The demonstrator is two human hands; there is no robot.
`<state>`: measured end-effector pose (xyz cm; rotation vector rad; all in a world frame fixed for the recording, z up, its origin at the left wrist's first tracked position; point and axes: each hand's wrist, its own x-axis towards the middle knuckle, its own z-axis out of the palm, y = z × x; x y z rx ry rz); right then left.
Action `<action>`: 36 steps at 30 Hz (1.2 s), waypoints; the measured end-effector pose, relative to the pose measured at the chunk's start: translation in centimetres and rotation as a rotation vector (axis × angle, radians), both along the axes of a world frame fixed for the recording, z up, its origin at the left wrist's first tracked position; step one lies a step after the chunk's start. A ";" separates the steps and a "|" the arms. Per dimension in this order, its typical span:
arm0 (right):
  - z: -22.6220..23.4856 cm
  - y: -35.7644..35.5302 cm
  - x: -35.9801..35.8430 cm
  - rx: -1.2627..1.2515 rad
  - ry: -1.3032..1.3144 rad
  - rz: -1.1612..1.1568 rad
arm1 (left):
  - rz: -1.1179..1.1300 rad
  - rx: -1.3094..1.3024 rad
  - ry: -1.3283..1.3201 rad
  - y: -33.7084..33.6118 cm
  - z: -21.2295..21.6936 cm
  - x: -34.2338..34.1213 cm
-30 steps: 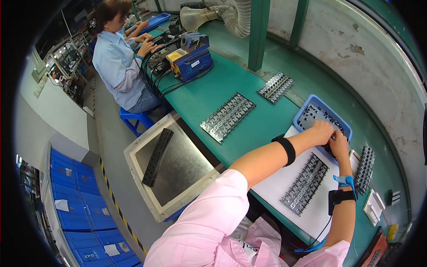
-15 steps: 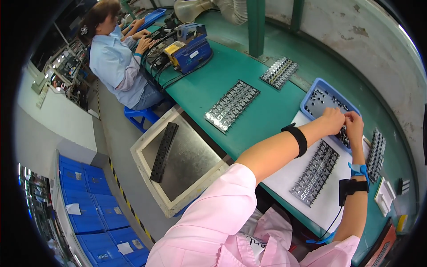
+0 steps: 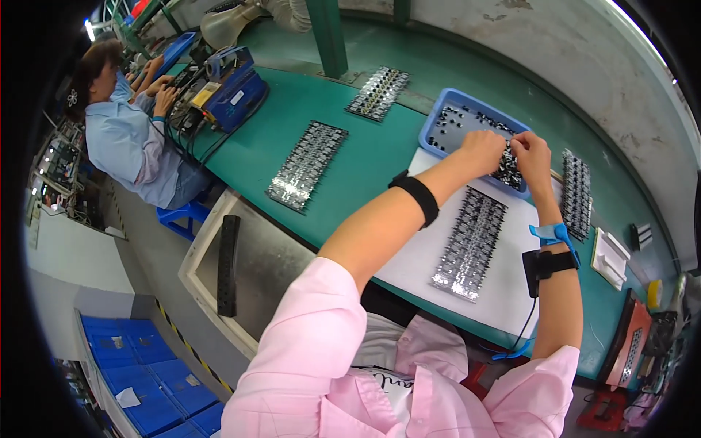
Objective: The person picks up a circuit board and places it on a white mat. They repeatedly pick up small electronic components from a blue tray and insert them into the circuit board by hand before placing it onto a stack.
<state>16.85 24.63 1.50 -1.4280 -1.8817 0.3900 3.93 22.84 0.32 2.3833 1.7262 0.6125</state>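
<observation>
Both of my hands work over a blue plastic tray holding many small black parts. My left hand is at the near rim with its fingers curled together. My right hand is close beside it, thumb and fingers pinched. Whatever lies between the fingertips is too small to make out. Just below the tray, a panel of small silvery and black circuit boards rests on a white sheet.
Further board panels lie left, at the back and right of the tray. A blue machine with cables stands near a seated co-worker. A white-framed box with a black strip adjoins the table's left edge.
The whole view has swung, so the table and tray sit further left in the picture. My hands stay close together over the tray, fingers still bunched.
</observation>
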 end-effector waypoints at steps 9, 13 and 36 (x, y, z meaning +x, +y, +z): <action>4.5 -5.2 3.5 -0.086 0.229 0.049 | -0.087 0.036 -0.030 -0.1 0.1 -0.4; 5.4 -9.9 4.0 -0.128 0.264 0.132 | -0.090 -0.024 0.099 -0.7 0.8 -0.5; -1.7 -25.5 5.4 -0.654 0.961 0.182 | -0.125 -0.261 0.161 0.3 2.3 -0.6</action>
